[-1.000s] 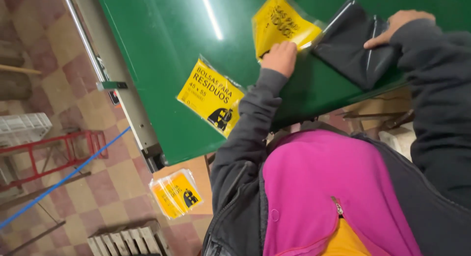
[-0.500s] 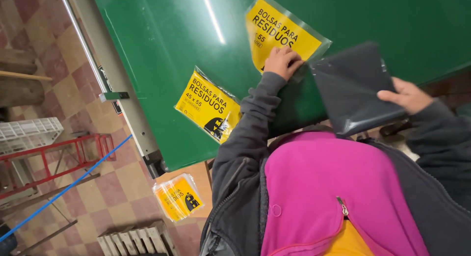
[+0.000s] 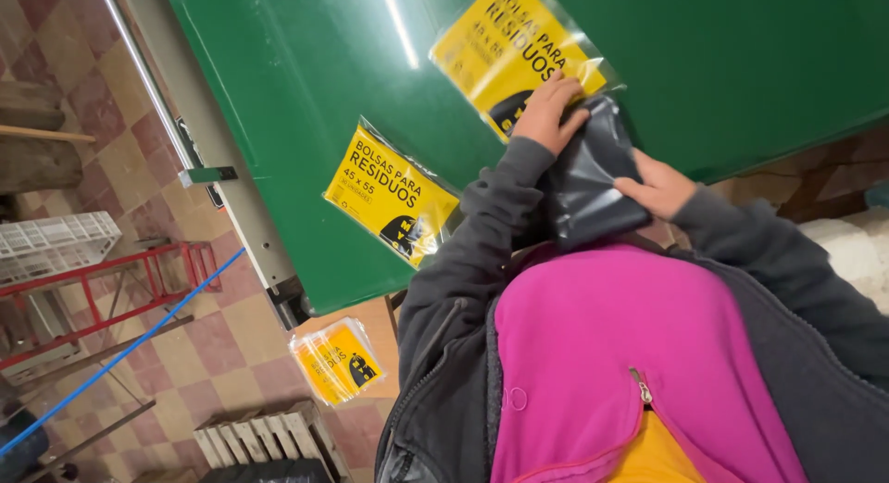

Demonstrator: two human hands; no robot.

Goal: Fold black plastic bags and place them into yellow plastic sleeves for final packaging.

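your left hand (image 3: 548, 112) pinches the top edge of the folded dark grey plastic bag stack (image 3: 591, 173), at twelve o'clock from your chest; your right hand (image 3: 657, 185) lies flat, fingers spread, on its three o'clock side. it looks light, limp and slick, so i'd grip the folded edges. under it lies a clear sleeve with a yellow printed label (image 3: 514, 48), a second one (image 3: 389, 194) at nine o'clock, both on the glossy green table (image 3: 306, 94). checkered floor tiles (image 3: 93, 85) lie further left.
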